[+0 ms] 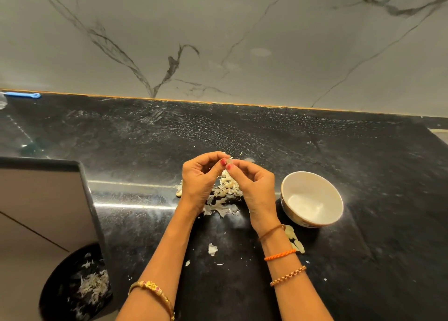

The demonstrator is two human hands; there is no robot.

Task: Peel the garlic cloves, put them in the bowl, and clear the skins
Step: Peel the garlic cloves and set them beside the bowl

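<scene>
My left hand [201, 175] and my right hand [252, 185] meet above the black counter, and the fingertips of both pinch one small garlic clove [229, 161] between them. Under the hands lies a heap of pale garlic skins [224, 194]. A white bowl [312, 198] stands on the counter just right of my right hand; I can make out no cloves in it. A few cloves or skins [294, 239] lie in front of the bowl, partly hidden by my right wrist. One clove [179, 192] peeks out left of my left hand.
A black bin [75, 289] holding garlic skins stands on the floor at lower left, beside the counter's edge. Loose skin scraps [212, 249] lie on the counter [363, 163] between my forearms. A blue tool [23, 94] lies at the far left by the marble wall.
</scene>
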